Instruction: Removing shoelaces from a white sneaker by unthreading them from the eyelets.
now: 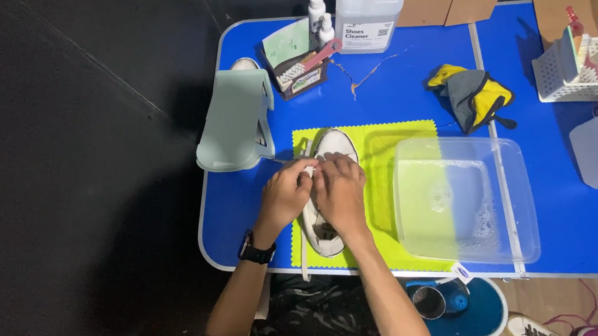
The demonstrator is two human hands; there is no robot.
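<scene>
White shoe (327,193) laces pinched by both hands' fingers; clear tub (516,213) holds soapy water.

A big white jug (368,8) stands at the far edge of the blue desk (411,91). It has a white label (365,33) with dark print. Two small white bottles (320,18) stand just left of it. Brown cardboard boxes (442,1) sit behind.

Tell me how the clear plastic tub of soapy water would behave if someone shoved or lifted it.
The clear plastic tub probably feels heavy, since sudsy water covers its bottom. Pushed quickly, the water would likely slosh toward a wall. Its thin-looking walls may flex if lifted by one edge, and it sits near the blue table's front edge.
</scene>
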